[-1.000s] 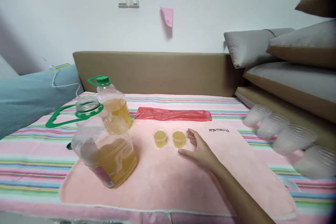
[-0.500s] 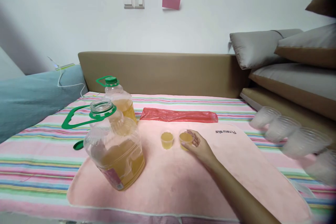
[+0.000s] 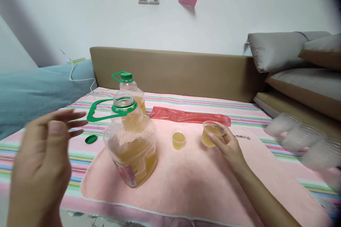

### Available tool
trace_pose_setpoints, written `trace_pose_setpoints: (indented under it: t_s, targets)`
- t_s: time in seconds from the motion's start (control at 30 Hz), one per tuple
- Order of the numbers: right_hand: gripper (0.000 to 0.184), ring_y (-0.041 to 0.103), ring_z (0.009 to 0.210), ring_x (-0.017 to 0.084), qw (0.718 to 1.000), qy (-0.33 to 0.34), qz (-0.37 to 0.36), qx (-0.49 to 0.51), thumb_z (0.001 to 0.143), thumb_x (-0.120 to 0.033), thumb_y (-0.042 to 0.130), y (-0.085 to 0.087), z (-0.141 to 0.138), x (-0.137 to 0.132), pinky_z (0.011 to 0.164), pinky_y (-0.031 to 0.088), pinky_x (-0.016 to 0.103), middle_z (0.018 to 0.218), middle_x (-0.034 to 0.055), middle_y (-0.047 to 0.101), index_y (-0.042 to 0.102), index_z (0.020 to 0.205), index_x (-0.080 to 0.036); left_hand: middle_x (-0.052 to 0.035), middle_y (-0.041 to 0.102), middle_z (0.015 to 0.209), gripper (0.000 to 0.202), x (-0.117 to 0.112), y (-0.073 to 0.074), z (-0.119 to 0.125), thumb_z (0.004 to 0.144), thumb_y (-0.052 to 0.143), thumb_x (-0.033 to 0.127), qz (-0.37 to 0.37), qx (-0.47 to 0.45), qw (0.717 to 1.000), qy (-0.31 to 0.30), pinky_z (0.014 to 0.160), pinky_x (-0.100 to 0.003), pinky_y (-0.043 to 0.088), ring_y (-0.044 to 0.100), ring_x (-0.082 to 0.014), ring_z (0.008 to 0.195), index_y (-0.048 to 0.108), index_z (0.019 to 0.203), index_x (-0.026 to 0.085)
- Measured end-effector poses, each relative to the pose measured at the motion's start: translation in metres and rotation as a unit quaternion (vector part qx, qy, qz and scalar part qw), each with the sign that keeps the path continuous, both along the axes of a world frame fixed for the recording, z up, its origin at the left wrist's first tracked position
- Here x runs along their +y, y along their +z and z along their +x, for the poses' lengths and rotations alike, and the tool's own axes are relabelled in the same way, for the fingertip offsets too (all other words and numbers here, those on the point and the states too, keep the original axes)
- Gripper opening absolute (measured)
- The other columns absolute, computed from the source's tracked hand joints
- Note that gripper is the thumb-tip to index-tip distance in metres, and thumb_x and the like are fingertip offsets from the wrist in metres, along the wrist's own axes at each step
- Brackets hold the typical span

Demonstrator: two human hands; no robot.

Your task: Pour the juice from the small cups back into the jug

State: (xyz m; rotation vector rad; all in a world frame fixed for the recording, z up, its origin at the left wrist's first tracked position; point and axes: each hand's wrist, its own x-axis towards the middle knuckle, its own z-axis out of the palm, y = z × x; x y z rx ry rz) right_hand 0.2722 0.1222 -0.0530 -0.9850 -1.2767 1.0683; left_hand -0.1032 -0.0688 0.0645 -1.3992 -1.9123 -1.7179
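Fingers of my right hand are wrapped round a clear plastic cup of yellow liquid, which appears raised off the pink mat. A second cup of the same liquid stands on the mat to its left. My left hand is at the left, fingers spread and holding nothing, close to the green handle of an uncapped jug. That jug is partly full of yellow liquid. Its green cap lies on the striped sheet to the left.
Behind the open jug stands a capped jug, partly hidden. A red plastic bag lies flat beyond the cups. Stacks of clear cups lie tipped at the right, near piled cushions. A brown headboard runs along the wall.
My right hand has moved the held cup to the right, away from the other cup, and seems to have lifted it. My left hand has come into view. The camera has turned slightly left.
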Motion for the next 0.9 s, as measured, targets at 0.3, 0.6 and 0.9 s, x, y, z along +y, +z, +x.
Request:
trace_pose_setpoints:
  t_s: [0.3, 0.6, 0.9]
  targets:
    - [0.064, 0.07, 0.134, 0.034, 0.994, 0.093, 0.04, 0.032, 0.076, -0.058, 0.092, 0.092, -0.034, -0.006, 0.103, 0.062, 0.05, 0.139, 0.0081, 0.076, 0.069, 0.131, -0.034, -0.0097, 0.06, 0.159, 0.09, 0.006, 0.001, 0.027, 0.085, 0.075, 0.082, -0.178, 0.013, 0.979, -0.098, 0.117, -0.067, 0.049, 0.06, -0.0439, 0.139, 0.051, 0.156, 0.032]
    - [0.054, 0.07, 0.133, 0.03, 0.97, 0.222, 0.09, 0.042, 0.076, -0.053, 0.093, 0.149, -0.1, -0.009, 0.112, 0.058, 0.05, 0.134, 0.0045, 0.078, 0.073, 0.121, -0.031, -0.0068, 0.066, 0.148, 0.074, 0.006, -0.008, 0.026, 0.086, 0.084, 0.071, -0.197, 0.043, 0.969, -0.14, 0.106, -0.052, 0.057, 0.06, -0.0395, 0.14, 0.057, 0.144, 0.032]
    - [0.052, 0.07, 0.13, 0.026, 0.937, 0.343, 0.059, 0.036, 0.076, -0.041, 0.097, 0.171, -0.152, -0.025, 0.112, 0.057, 0.046, 0.132, 0.0042, 0.077, 0.071, 0.12, -0.031, -0.0028, 0.061, 0.153, 0.069, 0.004, -0.008, 0.026, 0.093, 0.082, 0.065, -0.184, 0.032, 0.963, -0.193, 0.11, -0.051, 0.049, 0.055, -0.0358, 0.143, 0.052, 0.148, 0.037]
